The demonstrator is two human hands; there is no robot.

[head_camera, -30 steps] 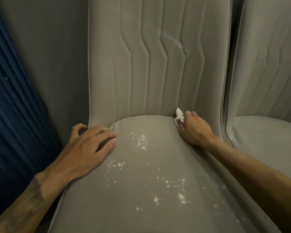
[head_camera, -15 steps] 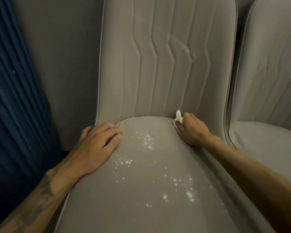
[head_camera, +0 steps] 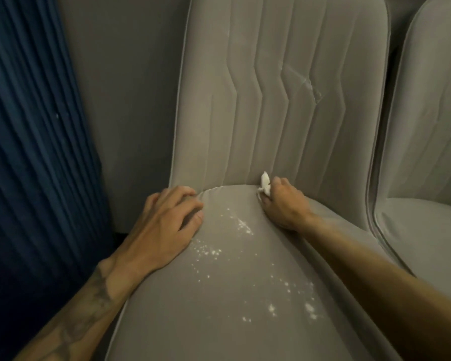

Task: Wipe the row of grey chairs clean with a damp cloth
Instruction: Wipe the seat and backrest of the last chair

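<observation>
Our left hand (head_camera: 164, 225) lay flat on the rear corner of the grey chair (head_camera: 232, 321) seat at 9 o'clock, fingers relaxed and gripping nothing. Our right hand (head_camera: 284, 207) was curled around the white cloth (head_camera: 265, 182) and held it at the crease where seat met backrest (head_camera: 284, 87), at 1 o'clock from seat centre. White specks (head_camera: 241, 225) were scattered across the seat between both hands and toward 6 o'clock. A second grey chair (head_camera: 427, 152) stood just beside at 3 o'clock, and a blue curtain (head_camera: 31, 152) hung at 9 o'clock.
</observation>
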